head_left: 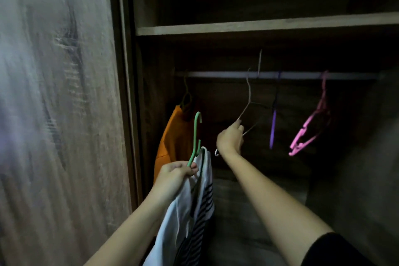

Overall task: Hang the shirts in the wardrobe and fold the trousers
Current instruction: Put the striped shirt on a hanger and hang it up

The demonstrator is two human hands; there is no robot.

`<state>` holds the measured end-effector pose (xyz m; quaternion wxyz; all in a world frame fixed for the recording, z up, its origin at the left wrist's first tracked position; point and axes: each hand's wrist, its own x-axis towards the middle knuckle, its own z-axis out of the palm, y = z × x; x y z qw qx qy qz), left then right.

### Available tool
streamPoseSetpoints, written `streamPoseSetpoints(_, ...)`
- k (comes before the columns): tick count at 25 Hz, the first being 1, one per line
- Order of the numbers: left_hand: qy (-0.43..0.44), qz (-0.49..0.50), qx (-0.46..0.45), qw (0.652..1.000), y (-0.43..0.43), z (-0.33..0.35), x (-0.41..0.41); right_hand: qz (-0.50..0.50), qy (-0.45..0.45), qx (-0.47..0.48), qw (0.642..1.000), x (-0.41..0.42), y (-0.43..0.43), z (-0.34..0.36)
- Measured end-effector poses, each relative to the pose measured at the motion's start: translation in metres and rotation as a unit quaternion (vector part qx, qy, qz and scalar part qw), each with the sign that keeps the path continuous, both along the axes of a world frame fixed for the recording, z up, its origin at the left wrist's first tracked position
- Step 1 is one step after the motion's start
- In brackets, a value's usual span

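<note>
Black sleeve edge (336,250) on my right arm sits lowest right; both bare forearms reach into the dark wooden wardrobe (151,71). Left grip (174,176) is curled round the neck of a green plastic hanger (195,140), hook up and free, not on the rail. White cloth shirt (172,229) and a black-and-white striped shirt (203,207) hang down from that grip, touching each other; can't tell which one the green hanger carries. Right grip (230,139) is further in, fingers pinching the lower corner of a thin pale wire hanger (248,101). It is tilted, hook up by the metal rail (216,74); too blurred to tell if it is hooked on. Orange garment (172,142) hangs at the rail's left end, just behind the green hook. Purple plastic hanger (273,127) and pink plastic hangers (308,129) hang bare on the rail to the right. Wooden shelf (259,26) sits above the rail. Wood-grain door panel (64,114) fills the left, blurred.
</note>
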<state>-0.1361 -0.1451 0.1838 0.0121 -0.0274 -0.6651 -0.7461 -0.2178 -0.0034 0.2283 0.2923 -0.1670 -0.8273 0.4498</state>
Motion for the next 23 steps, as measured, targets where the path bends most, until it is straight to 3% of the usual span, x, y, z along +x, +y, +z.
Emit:
streamPoseSetpoints(6, -0.047, -0.025, 0.101, 0.993, 0.048, 0.053, -0.067, -0.007, -0.040, 0.118, 0.992, 0.024, 0.030, 0.009)
streamPoseSetpoints(12, 0.079, 0.051, 0.040, 0.995, 0.076, 0.096, -0.084, 0.005, -0.071, 0.221, 0.973, 0.037, 0.046, 0.018)
streamPoseSetpoints(23, 0.113, 0.117, -0.150, 0.975, 0.095, 0.109, -0.137, 0.050, -0.114, 0.276, 0.953, 0.049, 0.072, 0.022)
